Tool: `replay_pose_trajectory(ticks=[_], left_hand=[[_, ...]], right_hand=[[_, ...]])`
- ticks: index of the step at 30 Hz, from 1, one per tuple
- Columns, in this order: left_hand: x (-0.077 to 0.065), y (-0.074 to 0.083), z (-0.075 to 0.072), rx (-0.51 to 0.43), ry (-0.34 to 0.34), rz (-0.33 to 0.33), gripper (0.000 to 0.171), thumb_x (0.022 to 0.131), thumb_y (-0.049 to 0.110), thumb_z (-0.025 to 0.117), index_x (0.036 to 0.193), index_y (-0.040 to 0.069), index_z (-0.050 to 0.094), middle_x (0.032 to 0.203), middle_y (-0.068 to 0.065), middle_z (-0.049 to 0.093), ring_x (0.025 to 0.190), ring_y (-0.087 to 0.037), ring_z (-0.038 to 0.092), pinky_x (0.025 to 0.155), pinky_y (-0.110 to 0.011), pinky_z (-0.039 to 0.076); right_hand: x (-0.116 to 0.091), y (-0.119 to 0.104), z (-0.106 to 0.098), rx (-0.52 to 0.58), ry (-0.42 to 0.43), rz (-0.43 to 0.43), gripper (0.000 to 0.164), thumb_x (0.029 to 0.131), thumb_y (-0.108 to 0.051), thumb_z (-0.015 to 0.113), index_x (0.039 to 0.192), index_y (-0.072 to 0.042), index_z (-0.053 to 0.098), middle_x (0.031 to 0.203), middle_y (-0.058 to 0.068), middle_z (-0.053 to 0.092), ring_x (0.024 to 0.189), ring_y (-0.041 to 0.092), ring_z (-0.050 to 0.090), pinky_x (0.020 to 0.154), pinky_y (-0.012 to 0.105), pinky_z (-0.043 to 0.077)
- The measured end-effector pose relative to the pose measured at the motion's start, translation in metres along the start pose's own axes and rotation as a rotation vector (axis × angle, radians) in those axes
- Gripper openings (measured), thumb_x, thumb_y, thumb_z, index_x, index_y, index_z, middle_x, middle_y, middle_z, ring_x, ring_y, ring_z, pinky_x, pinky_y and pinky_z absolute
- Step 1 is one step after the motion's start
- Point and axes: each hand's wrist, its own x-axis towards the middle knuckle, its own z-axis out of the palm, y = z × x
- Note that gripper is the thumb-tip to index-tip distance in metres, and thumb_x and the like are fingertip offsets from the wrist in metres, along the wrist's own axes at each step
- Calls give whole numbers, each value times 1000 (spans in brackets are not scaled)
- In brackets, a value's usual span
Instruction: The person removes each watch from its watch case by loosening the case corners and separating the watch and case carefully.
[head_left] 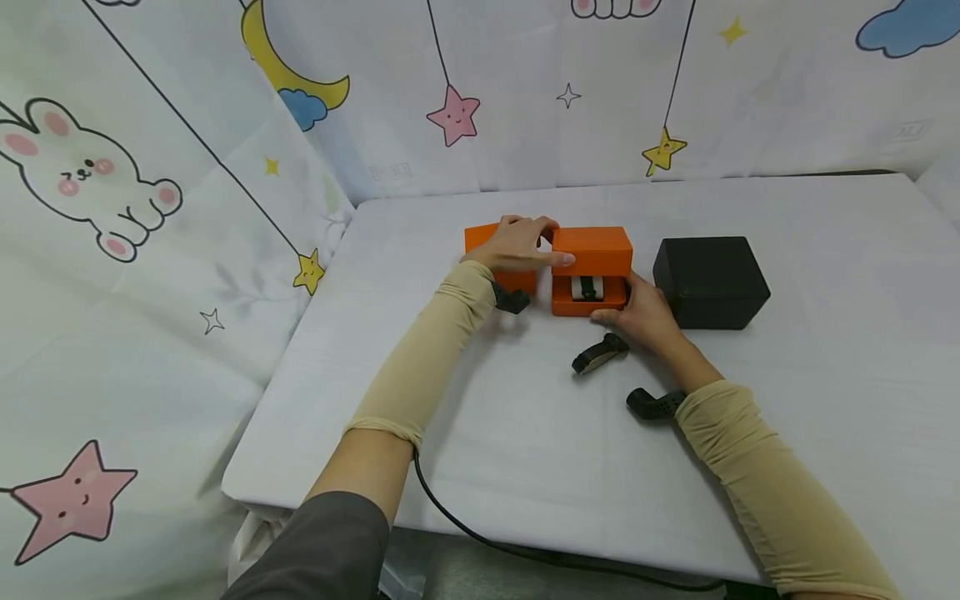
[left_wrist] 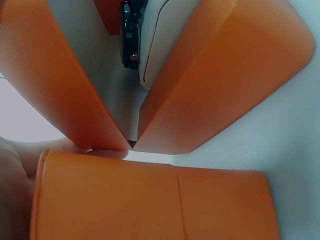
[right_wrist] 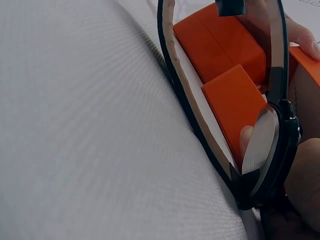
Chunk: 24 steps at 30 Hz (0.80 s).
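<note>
A hinged orange watch box (head_left: 591, 308) stands with its lid (head_left: 592, 250) tilted up. In it a watch with a black case (left_wrist: 131, 37) sits round a pale cushion (left_wrist: 167, 30). My left hand (head_left: 517, 243) grips the lid from the left, thumb along its front. Fingers and thumb of my right hand (head_left: 647, 312) hold the base at its right side. Just in front lies a dark-strapped watch (head_left: 600, 353), large in the right wrist view with its strap (right_wrist: 200, 120) looped. A second orange box (head_left: 482, 237) stands at the left, partly hidden behind my left hand.
To the right of the open box stands a black box (head_left: 711, 283). All of this is on a white-covered table (head_left: 525, 433) against a patterned cloth backdrop (head_left: 517, 67). A black cable (head_left: 480, 537) hangs along the front edge.
</note>
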Motion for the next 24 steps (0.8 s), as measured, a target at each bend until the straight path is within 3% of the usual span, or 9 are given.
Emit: replay_pose_trajectory(ticks=[11,24], left_hand=[[0,0,-1,10,-8,-26,80,78,72,38,136,17,35,122,7,52,102,-8,46,106,-36,13],[2,-1,3,23,28,-12,78,80,72,32,135,18,35,119,4,53,102,-8,45,104,-35,15]], right_hand=[[0,-1,1,5,3,-5,80,71,-32,75,134,-7,33,130,19,47,117,32,45,101,50,32],[0,-1,-1,-7,-5,26,80,72,-33,75,134,-6,33,130,20,46,117,32,44,101,50,30]])
